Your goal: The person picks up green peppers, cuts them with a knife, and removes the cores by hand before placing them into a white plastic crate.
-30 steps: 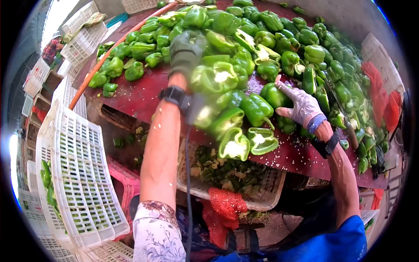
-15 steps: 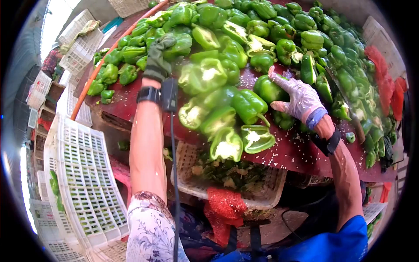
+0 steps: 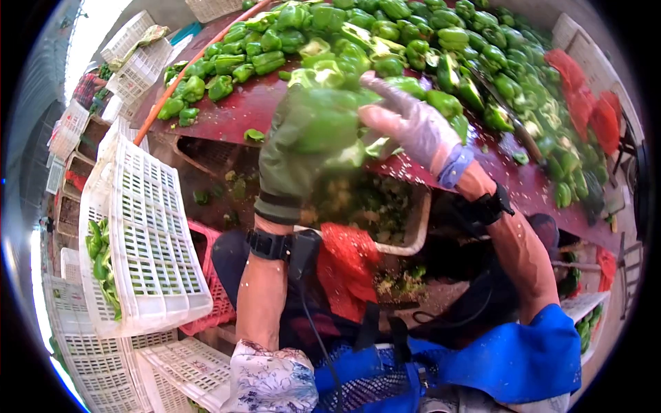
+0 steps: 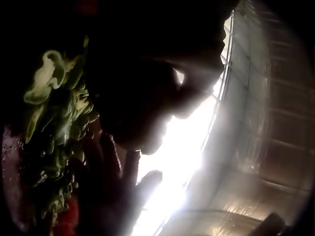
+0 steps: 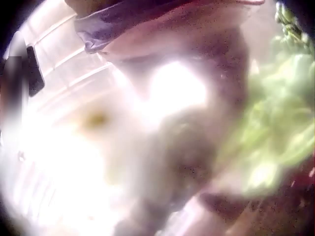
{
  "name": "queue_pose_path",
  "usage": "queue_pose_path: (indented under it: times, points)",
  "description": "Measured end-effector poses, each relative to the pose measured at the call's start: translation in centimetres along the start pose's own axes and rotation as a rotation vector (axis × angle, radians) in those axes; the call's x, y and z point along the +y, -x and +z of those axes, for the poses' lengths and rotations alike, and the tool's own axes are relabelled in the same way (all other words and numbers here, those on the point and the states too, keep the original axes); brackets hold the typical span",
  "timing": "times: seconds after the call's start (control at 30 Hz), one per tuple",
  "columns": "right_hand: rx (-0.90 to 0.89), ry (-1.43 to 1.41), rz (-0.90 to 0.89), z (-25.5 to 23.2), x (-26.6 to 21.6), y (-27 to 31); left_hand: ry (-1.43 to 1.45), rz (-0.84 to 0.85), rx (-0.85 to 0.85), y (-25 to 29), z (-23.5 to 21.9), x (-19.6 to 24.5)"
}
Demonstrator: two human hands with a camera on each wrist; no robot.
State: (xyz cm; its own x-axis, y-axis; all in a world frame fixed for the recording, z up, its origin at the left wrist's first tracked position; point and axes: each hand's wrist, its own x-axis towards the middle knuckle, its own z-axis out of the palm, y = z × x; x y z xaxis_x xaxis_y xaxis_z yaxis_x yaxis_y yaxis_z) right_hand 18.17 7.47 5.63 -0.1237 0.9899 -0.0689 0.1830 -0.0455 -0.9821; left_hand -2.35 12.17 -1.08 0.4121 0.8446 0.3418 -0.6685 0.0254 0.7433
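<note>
A blurred armful of cut green bell peppers (image 3: 323, 131) sits lifted off the dark red table (image 3: 234, 110), gathered between both hands just above the table's near edge. In the earlier head views these halved peppers lay spread on the table near its front edge, with the left hand reaching far back into the heap and the right hand resting on a whole pepper; since then both hands have drawn toward the body and scooped the cut pieces together, which suggests the halves are being carried off the table, probably toward a crate. The left hand (image 3: 292, 148), in a dark green glove, cups the bunch from its left side with fingers curved round the peppers. The right hand (image 3: 413, 127), in a pale translucent glove, presses the bunch from the other side with its fingers mostly straight and spread; motion blur hides whether any fingertip hooks under a piece. The wrist views add little: one is dark against bright backlight with a patch of green, the other is washed out. Directly below the hands lies a white plastic basket (image 3: 416, 234) of green trimmings, with a red mesh bag (image 3: 351, 265) at its front. To the left stands a tilted white slatted crate (image 3: 148, 234) holding a few peppers, and behind the hands the large heap of whole green peppers (image 3: 441, 48) covers the table.
</note>
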Motion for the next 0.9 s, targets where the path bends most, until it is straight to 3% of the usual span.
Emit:
queue_pose_path:
  times: [0.03, 0.1, 0.23, 0.27, 0.33, 0.4, 0.5, 0.57, 0.67, 0.73, 0.8, 0.83, 0.9]
  points:
    - [-0.026, -0.046, 0.110, 0.1, -0.1, 1.1, -0.074, 0.031, -0.023, 0.7, 0.7, -0.5]
    - [-0.023, 0.050, 0.045, -0.1, 0.9, 3.1, -0.221, 0.099, -0.062, 2.1, 2.3, -1.4]
    - [-0.080, -0.313, -0.134, -0.5, 4.4, 6.2, -0.722, 0.306, -0.192, 4.8, 6.0, -2.9]
    - [-0.028, -0.320, -0.116, -0.6, 5.7, 6.6, -0.665, 0.289, -0.195, 5.4, 6.7, -4.0]
    - [0.111, -0.243, -0.200, -0.6, 7.9, 7.2, -0.812, 0.276, -0.181, 6.3, 7.7, -5.2]
    - [0.209, -0.133, -0.273, -0.6, 9.6, 7.4, -0.891, 0.147, -0.167, 7.7, 8.4, -5.4]
    - [0.224, -0.050, -0.336, -1.7, 9.9, 8.0, -0.769, 0.124, -0.078, 8.3, 8.0, -7.0]
    - [0.201, -0.114, -0.369, -1.8, 10.1, 7.9, -0.369, 0.118, -0.021, 8.1, 8.5, -7.6]
    - [0.173, 0.022, -0.455, -2.2, 10.5, 7.6, -0.087, -0.075, 0.009, 7.5, 10.7, -6.4]
    - [0.176, 0.143, -0.514, -2.1, 10.3, 7.7, -0.163, -0.104, -0.018, 7.5, 10.3, -6.2]
    - [0.159, 0.180, -0.559, -1.8, 10.8, 7.4, -0.506, -0.035, -0.101, 7.4, 8.6, -6.5]
    - [0.151, 0.199, -0.581, -1.7, 11.0, 7.3, -0.518, -0.017, -0.088, 7.5, 8.3, -6.7]
    - [0.101, 0.186, -0.473, -1.8, 10.2, 7.6, -0.540, 0.019, -0.062, 7.7, 8.1, -6.8]
